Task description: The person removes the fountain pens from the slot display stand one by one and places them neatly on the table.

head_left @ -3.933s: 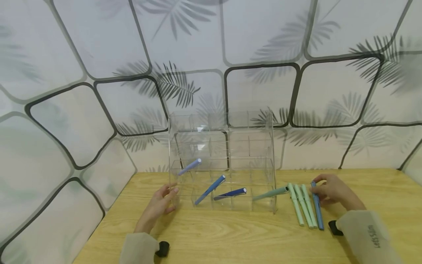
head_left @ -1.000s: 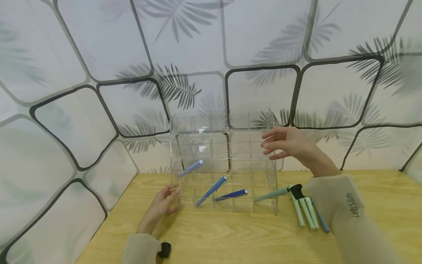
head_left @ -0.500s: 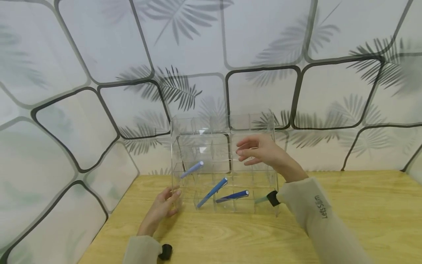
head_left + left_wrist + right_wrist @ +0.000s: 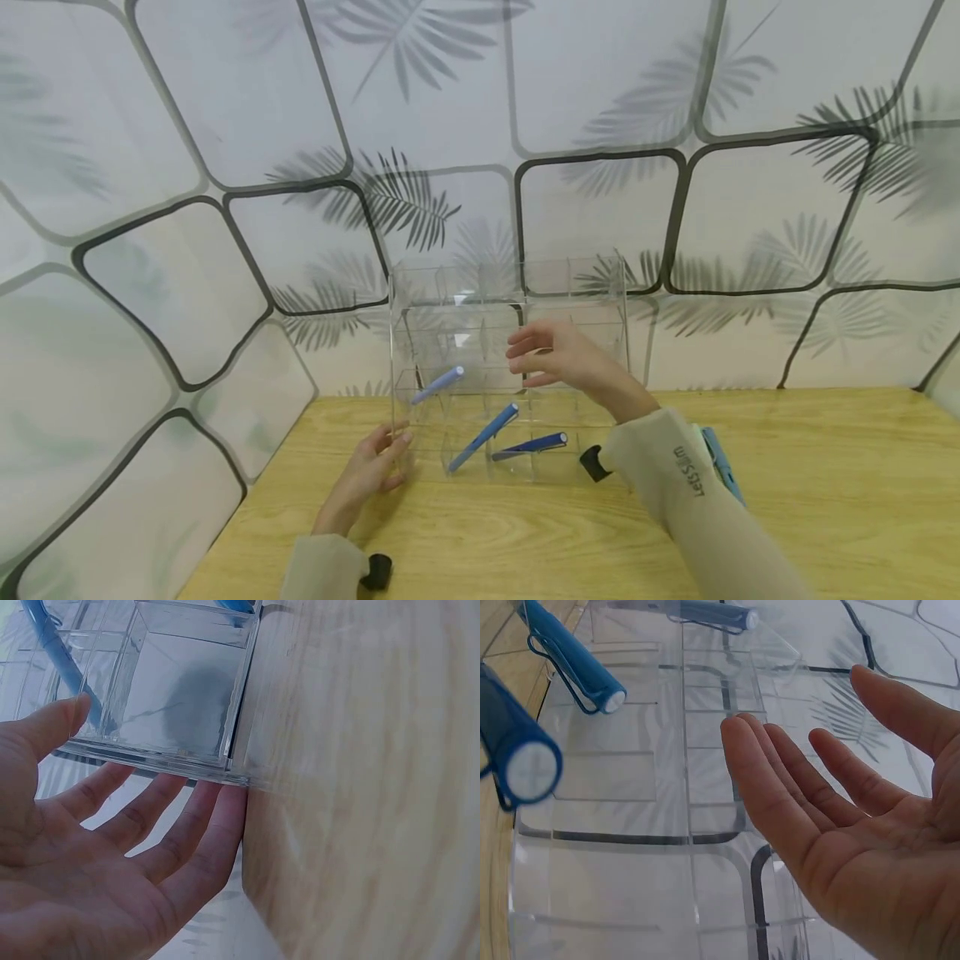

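A clear acrylic rack (image 4: 600, 315) with tiers of small compartments stands on the table. My left hand (image 4: 365, 471) holds its left edge, the thumb in front and the fingers (image 4: 161, 814) along the outer side wall. My right hand (image 4: 564, 354) hovers in front of the rack's middle tiers, palm toward the rack's left and fingers loosely bent, with nothing in it. A periwinkle pen (image 4: 437, 385) leans in an upper left compartment. Lower down lean a blue pen (image 4: 482, 438) and a dark blue pen (image 4: 529, 447), their capped ends up.
Right of the rack, a blue pen (image 4: 723, 465) lies on the wooden table (image 4: 480, 542), beside light green pens (image 4: 702, 442) mostly hidden by my right sleeve (image 4: 667, 475). A patterned cloth wall (image 4: 592, 225) rises close behind the rack.
My right hand has left the blue pen on the table, risen, and moved left across the front of the rack. Its forearm now covers the rack's green pen. My left hand stays put.
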Action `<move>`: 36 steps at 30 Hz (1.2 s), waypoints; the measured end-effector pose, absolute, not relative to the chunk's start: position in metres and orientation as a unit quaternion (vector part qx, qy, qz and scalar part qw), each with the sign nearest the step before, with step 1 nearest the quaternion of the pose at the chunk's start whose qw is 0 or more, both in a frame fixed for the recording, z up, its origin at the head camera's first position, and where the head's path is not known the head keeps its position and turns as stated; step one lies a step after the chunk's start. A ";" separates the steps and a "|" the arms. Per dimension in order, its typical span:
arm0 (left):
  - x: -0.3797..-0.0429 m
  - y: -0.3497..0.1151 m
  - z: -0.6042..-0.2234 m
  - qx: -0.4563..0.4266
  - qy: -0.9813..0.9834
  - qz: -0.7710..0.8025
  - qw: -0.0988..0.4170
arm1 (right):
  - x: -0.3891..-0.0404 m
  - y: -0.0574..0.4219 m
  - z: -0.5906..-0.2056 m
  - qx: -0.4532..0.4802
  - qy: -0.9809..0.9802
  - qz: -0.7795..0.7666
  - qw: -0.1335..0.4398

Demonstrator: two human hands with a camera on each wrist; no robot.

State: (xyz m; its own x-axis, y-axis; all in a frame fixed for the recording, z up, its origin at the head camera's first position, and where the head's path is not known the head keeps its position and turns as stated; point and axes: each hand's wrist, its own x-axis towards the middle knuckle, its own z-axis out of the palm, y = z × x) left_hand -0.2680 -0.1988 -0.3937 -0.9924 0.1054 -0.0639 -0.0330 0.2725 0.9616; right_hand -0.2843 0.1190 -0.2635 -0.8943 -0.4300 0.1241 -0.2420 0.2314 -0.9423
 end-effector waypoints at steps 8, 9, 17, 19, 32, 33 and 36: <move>-0.269 -0.198 -0.394 0.023 0.799 0.598 0.054 | -0.287 0.103 -0.269 -0.215 0.760 -0.606 0.098; -0.269 -0.198 -0.394 0.025 0.798 0.599 0.055 | -0.288 0.101 -0.269 -0.214 0.758 -0.608 0.098; -0.268 -0.199 -0.393 0.022 0.797 0.600 0.059 | -0.289 0.085 -0.272 -0.206 0.752 -0.616 0.116; -0.268 -0.199 -0.393 0.021 0.797 0.601 0.060 | -0.290 0.082 -0.273 -0.202 0.749 -0.620 0.121; -0.269 -0.198 -0.394 0.025 0.792 0.607 0.063 | -0.295 0.065 -0.278 -0.198 0.740 -0.629 0.130; -0.269 -0.198 -0.394 0.023 0.791 0.608 0.062 | -0.295 0.063 -0.279 -0.198 0.740 -0.630 0.130; -0.268 -0.198 -0.393 0.019 0.792 0.608 0.060 | -0.295 0.058 -0.280 -0.200 0.739 -0.630 0.130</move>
State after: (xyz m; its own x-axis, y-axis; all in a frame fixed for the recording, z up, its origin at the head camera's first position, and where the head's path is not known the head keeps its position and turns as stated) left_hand -0.2679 -0.1983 -0.3933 -0.9921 0.1023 -0.0725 -0.0436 0.2609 0.9644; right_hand -0.2950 0.0580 -0.2795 -0.8862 -0.4593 0.0602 -0.1327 0.1273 -0.9829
